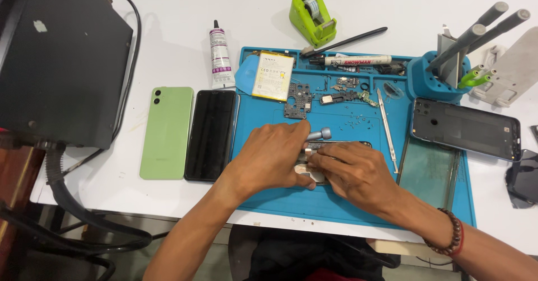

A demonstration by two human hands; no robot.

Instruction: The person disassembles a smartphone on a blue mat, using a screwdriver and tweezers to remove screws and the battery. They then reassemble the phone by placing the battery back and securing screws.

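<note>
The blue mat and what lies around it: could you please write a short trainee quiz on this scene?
1. True or false: the green phone lies on the blue mat.
2. Which thing stands upright at the mat's far right corner? A) glue tube B) tool holder C) tape dispenser
3. Fill in: the left hand and right hand both rest on an opened ____ at the mat's middle.

Key:
1. False; it lies on the white table, left of the mat, beside a black phone.
2. B.
3. phone.
</note>
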